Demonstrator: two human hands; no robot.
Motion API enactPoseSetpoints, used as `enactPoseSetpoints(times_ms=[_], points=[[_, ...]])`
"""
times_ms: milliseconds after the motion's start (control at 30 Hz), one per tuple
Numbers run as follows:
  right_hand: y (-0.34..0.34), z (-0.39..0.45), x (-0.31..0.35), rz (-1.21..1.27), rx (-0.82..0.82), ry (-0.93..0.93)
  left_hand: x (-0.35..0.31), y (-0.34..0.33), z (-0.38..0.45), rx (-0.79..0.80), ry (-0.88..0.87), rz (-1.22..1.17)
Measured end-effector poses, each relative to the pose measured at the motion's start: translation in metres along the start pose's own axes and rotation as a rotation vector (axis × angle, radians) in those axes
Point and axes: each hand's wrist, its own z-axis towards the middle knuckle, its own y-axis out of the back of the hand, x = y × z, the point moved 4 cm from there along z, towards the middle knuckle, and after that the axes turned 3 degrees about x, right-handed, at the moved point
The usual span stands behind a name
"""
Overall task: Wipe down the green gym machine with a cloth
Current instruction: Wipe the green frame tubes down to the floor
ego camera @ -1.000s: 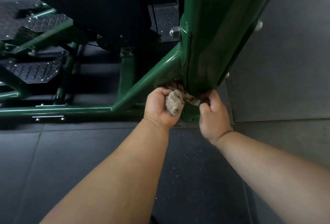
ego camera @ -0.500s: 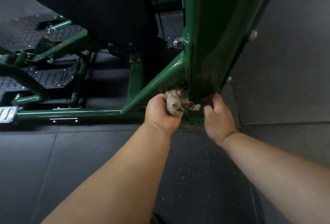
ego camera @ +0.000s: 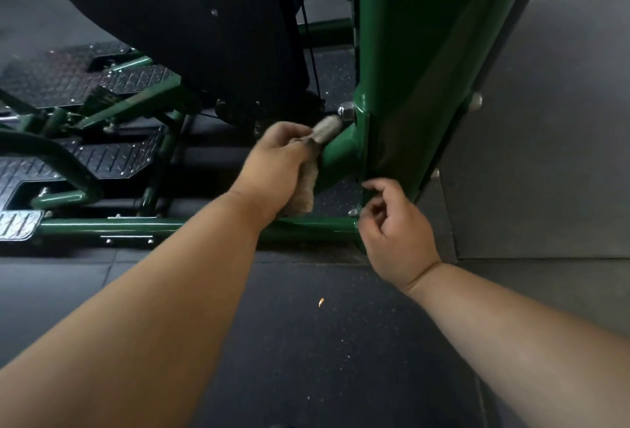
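Machine [ego camera: 402, 62]: head view; green steel frame rising from dark rubber floor [ego camera: 306, 342], its wide upright post at centre right.
Brace [ego camera: 335, 154]: slanted green tube joining the post low down, a silver nut [ego camera: 346, 110] just above the joint.
Cloth [ego camera: 312, 168]: grey-brown and blurred, bunched in the left hand and draped over the brace; one end pokes up toward the nut, the other hangs below the fist.
Left hand [ego camera: 276, 165]: fingers curled round the cloth, pressing it to the brace.
Right hand [ego camera: 392, 223]: at the post's lower edge, fingers loosely curled, holding nothing; whether the fingertips touch the post is unclear.
Footplates [ego camera: 109, 154]: black tread plates at left, well apart from both hands.
Seat pad [ego camera: 191, 18]: black, overhead.
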Motion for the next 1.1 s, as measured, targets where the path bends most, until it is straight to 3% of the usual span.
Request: enactPoseSetpoints(times_ms=[100, 333, 533, 633, 900, 1100], points=[[0.008, 0.001, 0.005, -0.034, -0.047, 0.033, -0.032, -0.022, 0.012, 0.192, -0.042, -0.005], [0.034, 0.004, 0.025, -0.153, -0.109, 0.133, -0.062, -0.039, 0.039, 0.372, -0.1, 0.429], [0.029, 0.004, 0.033, -0.153, -0.084, 0.099, 0.015, -0.005, 0.063, 0.41, 0.207, 0.535], [0.024, 0.004, 0.035, -0.161, -0.043, 0.092, 0.035, 0.006, 0.069, 0.377, 0.274, 0.499], [0.02, 0.002, 0.023, -0.184, -0.018, 0.046, 0.003, -0.016, 0.069, 0.483, 0.022, 0.164], [0.018, 0.003, 0.021, -0.179, 0.002, 0.068, 0.063, 0.016, 0.08, 0.393, 0.131, 0.257]])
